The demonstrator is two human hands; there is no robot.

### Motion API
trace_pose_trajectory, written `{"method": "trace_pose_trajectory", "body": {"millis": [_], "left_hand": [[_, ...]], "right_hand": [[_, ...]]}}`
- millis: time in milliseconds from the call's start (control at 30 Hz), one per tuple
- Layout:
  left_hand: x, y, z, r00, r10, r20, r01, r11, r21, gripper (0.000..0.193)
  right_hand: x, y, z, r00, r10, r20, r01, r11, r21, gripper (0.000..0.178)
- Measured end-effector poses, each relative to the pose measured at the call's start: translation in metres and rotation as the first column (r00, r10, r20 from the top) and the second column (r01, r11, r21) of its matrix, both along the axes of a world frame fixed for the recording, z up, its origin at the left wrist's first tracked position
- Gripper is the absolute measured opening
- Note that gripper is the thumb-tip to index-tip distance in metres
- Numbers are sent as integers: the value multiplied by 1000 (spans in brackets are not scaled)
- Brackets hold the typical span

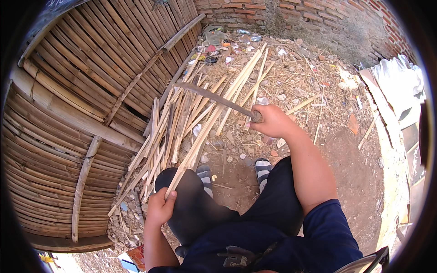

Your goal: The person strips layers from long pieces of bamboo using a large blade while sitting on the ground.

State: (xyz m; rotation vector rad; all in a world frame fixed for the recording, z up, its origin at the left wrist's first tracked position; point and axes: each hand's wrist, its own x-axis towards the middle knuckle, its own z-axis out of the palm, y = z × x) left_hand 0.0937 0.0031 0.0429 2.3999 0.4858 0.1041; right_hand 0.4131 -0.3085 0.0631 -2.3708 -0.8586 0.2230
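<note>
My left hand (160,207) is closed round the near end of a long, pale bamboo strip (210,119), beside my left knee. The strip slants up and away to the right, its far end over the littered ground. In my right hand (273,122) is the handle of a machete (214,96) with a long, dark, narrow blade. The blade points left and crosses above the strip; whether they touch I cannot tell. Under and left of the held strip lies a loose pile of split bamboo strips (181,123).
A bamboo slat wall (114,54) stands close on the left. Brick walls (314,22) close off the far side. Rubble, dry straw and litter (291,77) cover the ground ahead. My sandalled feet (262,173) are between the pile and bare soil. Pale sheeting (398,84) hangs at the right.
</note>
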Motion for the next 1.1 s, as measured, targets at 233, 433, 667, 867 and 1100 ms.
{"method": "trace_pose_trajectory", "body": {"millis": [233, 433, 667, 867, 1100], "left_hand": [[-2, 1, 0, 1000, 13, -21, -14, 1000, -16, 42], [-3, 0, -1, 1000, 16, 9, -16, 1000, 14, 40], [-2, 0, -2, 1000, 29, -9, -29, 999, -13, 39], [0, -1, 3, 1000, 6, -19, -5, 999, 34, 39], [-3, 2, 1, 1000, -15, -3, 16, 998, 65, 40]], "right_hand": [[-53, 34, 12, 929, 352, 111, -343, 935, -95, 37], [17, 1, -5, 962, -269, 47, 264, 960, 91, 37], [-16, 12, -5, 993, 93, 66, -93, 996, -6, 39], [-44, 29, 11, 940, 307, 147, -284, 946, -158, 39], [24, -11, 5, 960, -279, -18, 280, 959, 48, 43]]}}
